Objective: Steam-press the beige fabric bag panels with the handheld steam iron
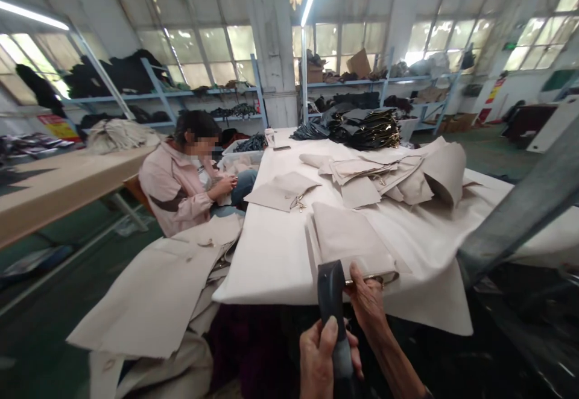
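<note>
My left hand (pixel 317 351) is wrapped round the handle of a black handheld tool with a broad, curved head (pixel 330 284); its exact kind I cannot make out. The head stands upright beside the near edge of a beige leather-like bag piece (pixel 355 239). That piece lies folded on the white-covered table, with a strip of metal teeth or trim along its near edge. Closed on this edge is my right hand (pixel 368 296), its thumb on top and the fingers partly hidden underneath.
More beige pieces (pixel 384 173) lie on the white table (pixel 271 254), one (pixel 283 191) with metal fittings. Black pieces (pixel 362 126) are stacked behind. A seated person (pixel 181 176) works at the left, near a hanging beige pile (pixel 154 290). A grey post (pixel 520 230) slants at right.
</note>
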`<state>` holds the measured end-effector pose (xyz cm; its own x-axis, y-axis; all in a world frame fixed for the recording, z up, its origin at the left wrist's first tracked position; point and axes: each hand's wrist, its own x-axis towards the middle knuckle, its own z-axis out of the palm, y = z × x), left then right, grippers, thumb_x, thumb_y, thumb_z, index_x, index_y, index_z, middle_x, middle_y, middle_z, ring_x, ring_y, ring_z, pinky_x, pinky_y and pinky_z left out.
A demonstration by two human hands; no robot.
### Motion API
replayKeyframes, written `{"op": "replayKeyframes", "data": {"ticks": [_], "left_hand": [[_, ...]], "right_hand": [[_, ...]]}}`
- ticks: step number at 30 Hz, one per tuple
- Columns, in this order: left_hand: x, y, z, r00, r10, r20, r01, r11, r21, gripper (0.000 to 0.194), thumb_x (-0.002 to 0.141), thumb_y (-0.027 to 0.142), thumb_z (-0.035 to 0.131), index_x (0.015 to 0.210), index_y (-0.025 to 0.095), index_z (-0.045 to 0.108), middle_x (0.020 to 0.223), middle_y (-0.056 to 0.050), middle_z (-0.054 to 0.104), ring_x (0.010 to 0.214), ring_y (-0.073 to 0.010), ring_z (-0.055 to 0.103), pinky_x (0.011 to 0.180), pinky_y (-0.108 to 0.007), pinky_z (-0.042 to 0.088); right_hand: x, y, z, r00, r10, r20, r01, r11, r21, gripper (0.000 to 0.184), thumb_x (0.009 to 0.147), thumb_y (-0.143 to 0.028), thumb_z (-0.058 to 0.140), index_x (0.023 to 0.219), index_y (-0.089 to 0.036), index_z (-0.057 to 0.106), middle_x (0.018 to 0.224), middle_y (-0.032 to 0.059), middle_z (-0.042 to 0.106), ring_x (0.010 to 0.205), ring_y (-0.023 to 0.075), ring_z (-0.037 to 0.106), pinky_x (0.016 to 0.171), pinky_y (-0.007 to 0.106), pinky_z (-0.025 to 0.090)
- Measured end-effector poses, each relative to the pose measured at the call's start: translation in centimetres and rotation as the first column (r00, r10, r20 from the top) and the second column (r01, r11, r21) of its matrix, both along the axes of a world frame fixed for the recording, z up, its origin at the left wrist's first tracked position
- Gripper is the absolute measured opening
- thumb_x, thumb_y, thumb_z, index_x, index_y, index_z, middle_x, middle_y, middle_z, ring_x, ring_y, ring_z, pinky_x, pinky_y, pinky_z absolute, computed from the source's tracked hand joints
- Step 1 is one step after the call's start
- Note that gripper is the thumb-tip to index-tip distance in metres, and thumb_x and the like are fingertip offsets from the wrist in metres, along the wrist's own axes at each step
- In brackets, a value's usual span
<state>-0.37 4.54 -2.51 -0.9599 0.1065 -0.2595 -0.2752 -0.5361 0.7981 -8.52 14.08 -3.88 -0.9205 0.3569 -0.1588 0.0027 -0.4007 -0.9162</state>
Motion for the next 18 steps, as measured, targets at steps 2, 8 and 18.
{"op": "replayKeyframes", "data": {"ticks": [2, 8, 18], "left_hand": [[-0.2, 0.0, -0.5, 0.999, 0.045, 0.023, -0.045, 0.999, -0.008, 0.046, 0.07, 0.054, 0.064, 0.071, 0.008, 0.062, 0.045, -0.005, 0.06, 0.031, -0.0122, 0.05, 0.034, -0.021, 0.037], [-1.2, -1.1, -0.5, 0.991, 0.129, 0.048, -0.127, 0.991, -0.032, 0.051, 0.072, 0.058, 0.06, 0.076, 0.007, 0.063, 0.049, -0.006, 0.061, 0.036, -0.0125, 0.052, 0.038, -0.022, 0.038], [-1.3, -1.7, -0.2, 0.982, 0.164, 0.092, -0.165, 0.986, 0.006, 0.048, 0.071, 0.055, 0.063, 0.078, 0.007, 0.064, 0.054, -0.005, 0.062, 0.038, -0.0121, 0.052, 0.037, -0.022, 0.036]], "right_hand": [[0.5, 0.0, 0.3, 1.0, -0.006, 0.024, 0.006, 1.0, 0.015, 0.037, 0.065, -0.047, 0.073, 0.055, -0.012, 0.065, 0.043, 0.0024, 0.061, 0.042, 0.0156, 0.055, 0.04, 0.024, 0.042], [0.6, -0.4, -0.5, 0.995, -0.086, 0.044, 0.086, 0.996, -0.007, 0.033, 0.065, -0.046, 0.072, 0.065, -0.014, 0.068, 0.048, 0.0025, 0.065, 0.047, 0.0189, 0.058, 0.043, 0.027, 0.045], [-0.3, -1.3, -1.9, 0.981, -0.194, 0.011, 0.194, 0.976, -0.099, 0.032, 0.064, -0.043, 0.074, 0.064, -0.013, 0.064, 0.063, 0.0028, 0.068, 0.055, 0.0164, 0.06, 0.046, 0.026, 0.049]]}}
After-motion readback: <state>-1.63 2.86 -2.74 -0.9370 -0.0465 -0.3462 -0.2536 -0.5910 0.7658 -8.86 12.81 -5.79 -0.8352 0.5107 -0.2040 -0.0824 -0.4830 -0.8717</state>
